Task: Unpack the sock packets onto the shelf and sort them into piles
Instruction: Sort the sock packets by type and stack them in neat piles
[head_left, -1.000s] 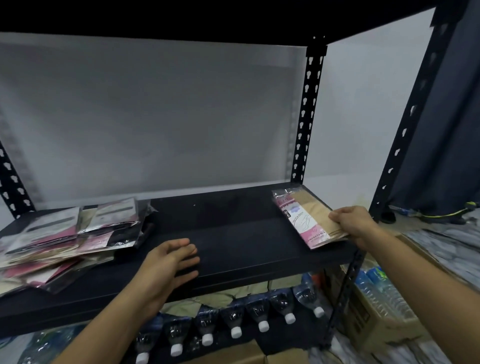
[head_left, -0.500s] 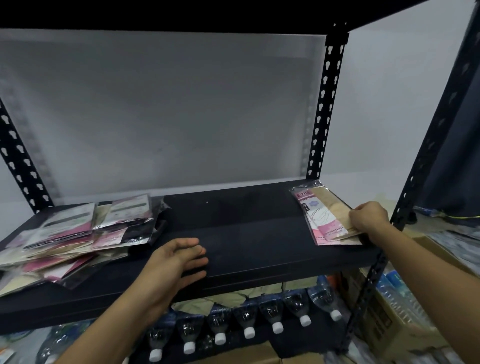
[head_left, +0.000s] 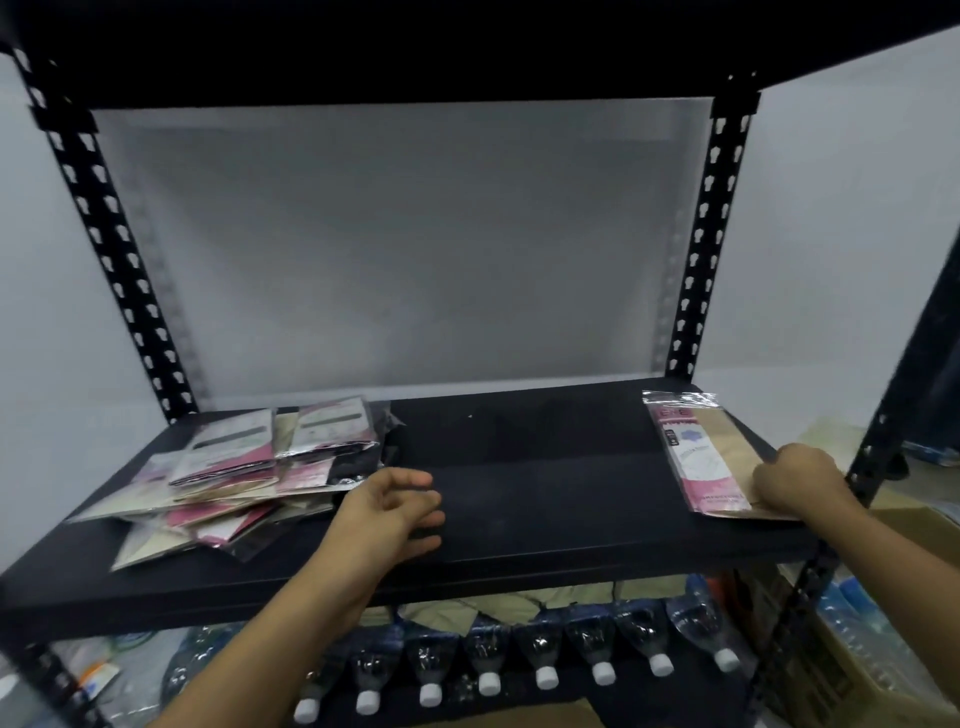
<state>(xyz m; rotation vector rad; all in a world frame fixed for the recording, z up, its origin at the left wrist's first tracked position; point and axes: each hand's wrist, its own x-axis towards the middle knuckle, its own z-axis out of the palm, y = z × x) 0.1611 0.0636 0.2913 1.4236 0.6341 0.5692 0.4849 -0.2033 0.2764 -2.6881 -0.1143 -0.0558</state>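
At the left end of the shelf (head_left: 545, 499), the mixed heap of sock packets (head_left: 223, 478) lies unsorted. Just right of it the left hand (head_left: 387, 512) has lifted off the board, its grip loose and empty. Far right, the beige packet (head_left: 701, 457), tilted in the air a second ago, now lies flat with the right hand (head_left: 795, 480) still curled on its near corner, probably starting a separate pile.
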